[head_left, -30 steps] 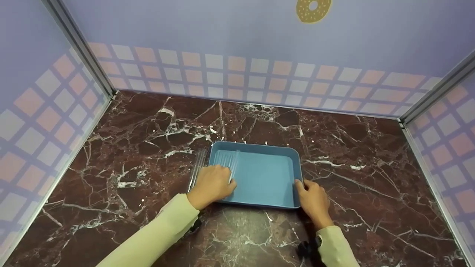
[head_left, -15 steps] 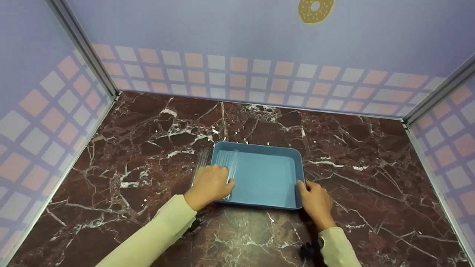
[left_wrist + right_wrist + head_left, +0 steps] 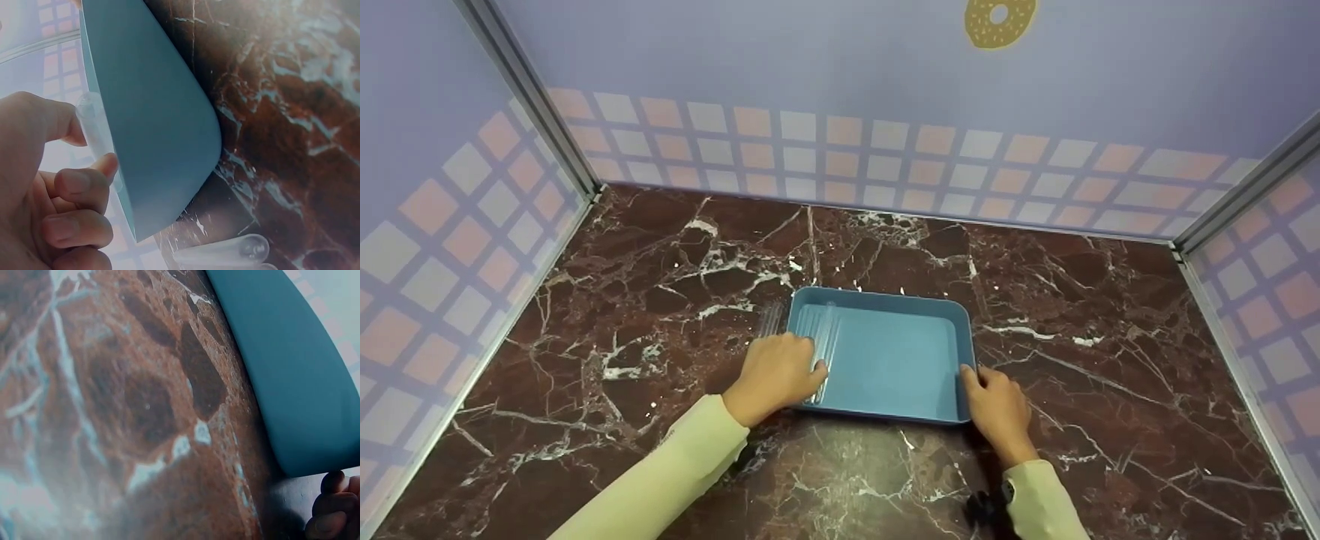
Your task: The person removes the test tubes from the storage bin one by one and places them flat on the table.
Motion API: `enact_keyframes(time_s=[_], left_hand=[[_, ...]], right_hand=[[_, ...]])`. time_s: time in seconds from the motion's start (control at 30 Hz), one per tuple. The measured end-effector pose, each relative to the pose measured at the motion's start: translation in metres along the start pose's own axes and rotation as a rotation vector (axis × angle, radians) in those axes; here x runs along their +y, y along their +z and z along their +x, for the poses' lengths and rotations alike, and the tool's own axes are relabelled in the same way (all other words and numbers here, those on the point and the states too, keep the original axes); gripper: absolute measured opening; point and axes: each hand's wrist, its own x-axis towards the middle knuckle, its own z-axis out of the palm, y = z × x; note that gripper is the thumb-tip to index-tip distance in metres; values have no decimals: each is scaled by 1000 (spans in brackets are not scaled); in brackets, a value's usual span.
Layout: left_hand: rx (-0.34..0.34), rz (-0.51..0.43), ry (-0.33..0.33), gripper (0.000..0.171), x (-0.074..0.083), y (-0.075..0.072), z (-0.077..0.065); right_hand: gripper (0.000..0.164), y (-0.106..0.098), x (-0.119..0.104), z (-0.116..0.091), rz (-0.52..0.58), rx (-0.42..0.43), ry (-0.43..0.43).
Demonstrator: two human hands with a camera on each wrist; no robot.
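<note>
A shallow blue tray lies on the marbled surface. Several clear test tubes are lined up along its left side, inside. My left hand is over the tray's left wall; the left wrist view has its thumb and index finger pinching a clear test tube just inside the rim, other fingers curled. More clear test tubes lie outside the tray, to its left, partly hidden by this hand in the head view. My right hand grips the tray's right wall, thumb inside and fingers outside.
Dark red marbled tabletop spreads around the tray. Purple checked panels, such as the back wall, enclose the left, back and right sides, joined by metal corner strips.
My left hand has shifted slightly left and the pinched test tube now sits closer to the others in the tray. The right hand keeps its grip on the tray's right wall.
</note>
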Motion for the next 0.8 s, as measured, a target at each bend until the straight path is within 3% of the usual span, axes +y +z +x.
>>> enact_keyframes(time_s=[0.37,0.6,0.8], left_hand=[[16,-9,15,47,-5,-2,-4],[101,8,45,45,-7,-2,-7],[64,-4,23,43,-9,-4,-7]], right_hand=[[44,0,0,0,-9,5,-11],[46,1,0,0,-20,17,-16],[48,0,-1,-1,-23,28,-19]])
